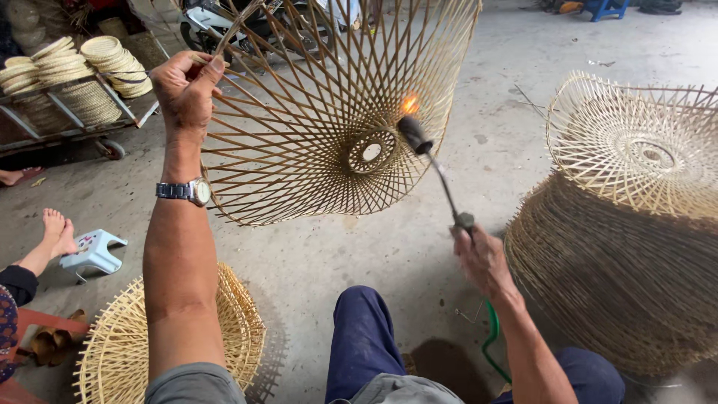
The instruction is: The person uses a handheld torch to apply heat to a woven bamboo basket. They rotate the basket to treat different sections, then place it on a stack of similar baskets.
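My left hand [185,88] grips the rim of a large woven bamboo lampshade frame [321,150], holding it up with its open side towards me. My right hand [482,258] holds a gas torch [437,176] by its handle. The torch's dark nozzle reaches inside the frame, and a small orange flame [410,103] burns at its tip against the lattice near the round centre ring [370,152]. A green hose [490,340] trails from the torch down by my right knee. A metal watch sits on my left wrist.
A tall stack of similar bamboo frames [628,247] stands at the right. Another frame [123,344] lies on the concrete floor by my left leg. A cart with woven discs [71,82] and a motorbike [254,26] are behind. Someone's bare foot [56,232] rests beside a small stool [93,251].
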